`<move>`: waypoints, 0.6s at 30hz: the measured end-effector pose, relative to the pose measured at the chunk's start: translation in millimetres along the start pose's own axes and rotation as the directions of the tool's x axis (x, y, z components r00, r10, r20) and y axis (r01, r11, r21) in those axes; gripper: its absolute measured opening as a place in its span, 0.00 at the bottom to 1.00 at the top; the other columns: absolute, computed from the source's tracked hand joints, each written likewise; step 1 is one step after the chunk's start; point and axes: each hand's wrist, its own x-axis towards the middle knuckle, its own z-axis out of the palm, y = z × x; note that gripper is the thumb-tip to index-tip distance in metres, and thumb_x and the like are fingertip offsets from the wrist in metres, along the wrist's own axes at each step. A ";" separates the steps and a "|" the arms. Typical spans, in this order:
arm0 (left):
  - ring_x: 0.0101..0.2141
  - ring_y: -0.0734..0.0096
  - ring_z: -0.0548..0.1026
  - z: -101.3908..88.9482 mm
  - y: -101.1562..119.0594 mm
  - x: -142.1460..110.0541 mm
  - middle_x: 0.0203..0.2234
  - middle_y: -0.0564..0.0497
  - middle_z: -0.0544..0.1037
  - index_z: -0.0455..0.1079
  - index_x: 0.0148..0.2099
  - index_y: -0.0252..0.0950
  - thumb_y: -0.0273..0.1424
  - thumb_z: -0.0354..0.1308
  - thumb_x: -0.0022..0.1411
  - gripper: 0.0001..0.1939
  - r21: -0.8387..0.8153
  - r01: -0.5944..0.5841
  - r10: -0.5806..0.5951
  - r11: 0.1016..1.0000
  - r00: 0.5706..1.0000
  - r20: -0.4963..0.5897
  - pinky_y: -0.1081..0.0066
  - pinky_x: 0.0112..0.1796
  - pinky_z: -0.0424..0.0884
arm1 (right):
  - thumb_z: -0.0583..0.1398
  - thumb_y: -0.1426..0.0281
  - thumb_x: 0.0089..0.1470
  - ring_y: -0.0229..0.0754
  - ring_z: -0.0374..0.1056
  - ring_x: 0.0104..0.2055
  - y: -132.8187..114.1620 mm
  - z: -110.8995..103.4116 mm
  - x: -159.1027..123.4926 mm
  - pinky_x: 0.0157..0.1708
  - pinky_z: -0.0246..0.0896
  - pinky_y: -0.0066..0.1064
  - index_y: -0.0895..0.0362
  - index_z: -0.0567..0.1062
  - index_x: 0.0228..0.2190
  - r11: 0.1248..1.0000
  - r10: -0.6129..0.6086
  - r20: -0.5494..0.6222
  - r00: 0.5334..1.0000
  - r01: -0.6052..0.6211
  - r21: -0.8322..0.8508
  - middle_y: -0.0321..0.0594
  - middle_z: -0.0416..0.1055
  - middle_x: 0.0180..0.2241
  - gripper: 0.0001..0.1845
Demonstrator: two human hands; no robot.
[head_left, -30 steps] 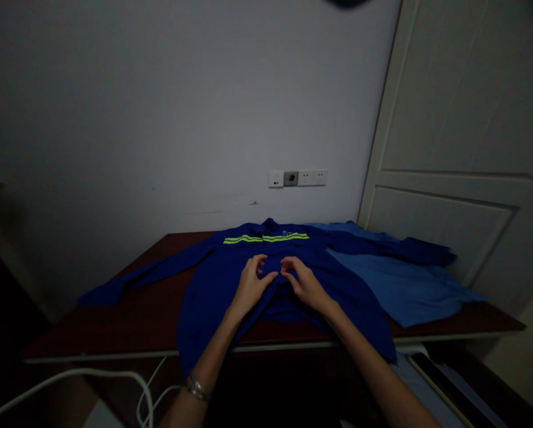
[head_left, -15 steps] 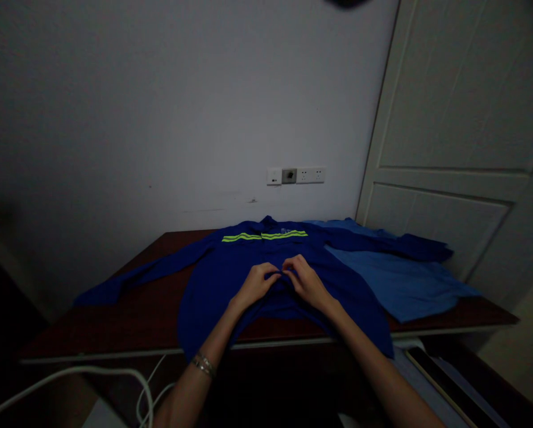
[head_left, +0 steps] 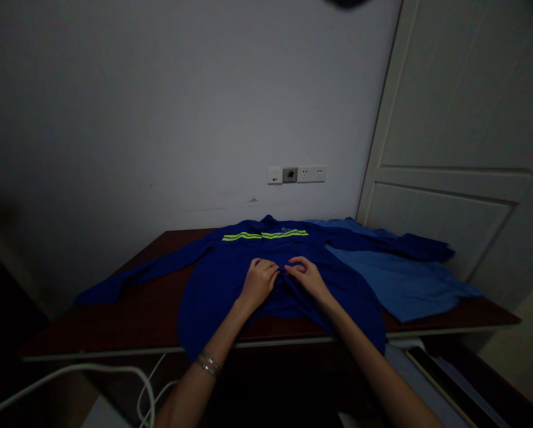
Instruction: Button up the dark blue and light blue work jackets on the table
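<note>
A dark blue work shirt [head_left: 217, 285] with a yellow-green reflective stripe across its chest lies spread on the table, collar toward the wall and sleeves stretched to both sides. Over the middle of its front, my left hand [head_left: 260, 282] is closed, fingers pinching the shirt's front edge. My right hand [head_left: 307, 277] pinches the same front edge just to the right, thumb and forefinger pressed together. The cloth is lifted a little between the hands. Any button there is too small to make out. The shirt's hem hangs over the table's near edge.
A lighter blue garment [head_left: 409, 291] lies partly beneath the shirt's right sleeve. The dark red table [head_left: 137, 330] stands against a wall with sockets [head_left: 311, 174]. A white cable [head_left: 92, 368] loops at lower left. A panelled door [head_left: 445, 208] is at the right.
My left hand has turned, its back now facing up more and its fingers bunched. My right hand has shifted slightly right. The shirt's lower right edge has drawn in a little.
</note>
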 end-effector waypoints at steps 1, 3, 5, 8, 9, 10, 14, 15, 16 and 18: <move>0.39 0.68 0.69 -0.6 1.4 -0.1 0.35 0.47 0.74 0.70 0.41 0.35 0.26 0.48 0.60 0.11 0.008 -0.007 0.007 1.000 1.000 0.010 0.60 0.47 0.57 | 0.63 0.57 0.35 0.32 0.57 0.17 -0.1 0.3 0.4 0.16 0.48 0.24 0.57 0.66 0.30 1.000 0.012 -0.003 1.000 -0.012 0.002 0.31 0.68 0.17 0.21; 0.39 0.67 0.68 -1.3 3.7 -0.2 0.35 0.46 0.74 0.70 0.41 0.35 0.26 0.47 0.61 0.11 0.014 -0.021 0.021 1.000 1.000 0.021 0.59 0.48 0.55 | 0.63 0.58 0.34 0.32 0.57 0.17 -0.9 0.8 0.6 0.16 0.47 0.24 0.57 0.66 0.29 0.999 0.032 -0.003 0.999 -0.032 0.003 0.32 0.68 0.17 0.21; 0.39 0.67 0.68 -1.5 5.6 -0.1 0.35 0.46 0.73 0.69 0.40 0.35 0.26 0.46 0.61 0.11 0.015 -0.036 0.036 0.999 0.999 0.026 0.59 0.49 0.55 | 0.64 0.58 0.34 0.32 0.57 0.17 -2.1 1.1 0.2 0.16 0.48 0.24 0.58 0.67 0.28 0.999 0.041 0.005 0.999 -0.042 0.011 0.32 0.68 0.17 0.21; 0.39 0.67 0.68 -1.1 7.7 0.1 0.35 0.46 0.73 0.69 0.40 0.35 0.26 0.45 0.62 0.12 0.032 -0.054 0.053 0.998 0.998 0.034 0.59 0.49 0.54 | 0.65 0.60 0.32 0.31 0.55 0.16 -3.8 1.4 -0.8 0.16 0.47 0.23 0.58 0.67 0.28 0.999 0.036 0.013 0.999 -0.037 0.033 0.30 0.66 0.15 0.20; 0.39 0.67 0.68 -1.1 8.1 0.2 0.35 0.46 0.73 0.70 0.39 0.35 0.26 0.45 0.62 0.12 0.041 -0.056 0.054 0.998 0.998 0.036 0.59 0.49 0.54 | 0.65 0.61 0.32 0.30 0.55 0.15 -4.1 1.4 -1.1 0.16 0.47 0.23 0.58 0.67 0.28 0.999 0.037 0.014 0.999 -0.037 0.039 0.29 0.66 0.15 0.21; 0.39 0.67 0.68 -1.1 8.3 0.2 0.35 0.46 0.73 0.70 0.40 0.35 0.26 0.45 0.61 0.12 0.049 -0.056 0.054 0.997 0.998 0.040 0.59 0.49 0.54 | 0.65 0.61 0.31 0.30 0.54 0.15 -4.4 1.3 -1.5 0.16 0.46 0.23 0.58 0.66 0.28 0.998 0.038 0.015 0.999 -0.039 0.043 0.29 0.66 0.15 0.21; 0.39 0.68 0.68 -2.1 6.2 0.6 0.35 0.47 0.74 0.70 0.40 0.35 0.25 0.48 0.60 0.11 0.030 -0.030 0.028 0.999 0.998 0.048 0.60 0.48 0.55 | 0.65 0.61 0.31 0.31 0.56 0.16 -4.8 0.3 -3.0 0.17 0.48 0.24 0.58 0.66 0.29 0.999 0.006 0.021 1.000 -0.007 0.035 0.30 0.67 0.17 0.22; 0.39 0.68 0.69 -2.4 5.1 1.0 0.35 0.47 0.74 0.71 0.40 0.35 0.25 0.48 0.60 0.10 0.009 -0.014 0.014 1.000 0.999 0.047 0.61 0.48 0.55 | 0.65 0.60 0.32 0.31 0.57 0.16 -5.1 -0.2 -3.3 0.17 0.49 0.24 0.58 0.66 0.30 1.000 -0.012 0.022 1.000 0.011 0.028 0.31 0.68 0.18 0.23; 0.39 0.68 0.69 -2.7 3.8 1.7 0.35 0.47 0.75 0.71 0.40 0.35 0.26 0.49 0.60 0.10 -0.020 0.004 -0.003 1.000 0.999 0.048 0.61 0.47 0.56 | 0.65 0.60 0.32 0.32 0.58 0.17 -5.6 -0.7 -3.6 0.18 0.49 0.24 0.58 0.65 0.30 1.000 -0.025 0.021 0.999 0.025 0.019 0.31 0.68 0.18 0.23; 0.39 0.68 0.69 -2.6 1.0 3.5 0.35 0.48 0.75 0.72 0.38 0.36 0.27 0.51 0.59 0.09 -0.092 0.056 -0.052 0.994 0.997 0.050 0.61 0.47 0.57 | 0.65 0.60 0.33 0.34 0.60 0.18 -7.1 -1.4 -4.5 0.19 0.51 0.25 0.57 0.65 0.31 0.999 -0.042 0.018 0.999 0.042 0.000 0.32 0.69 0.19 0.23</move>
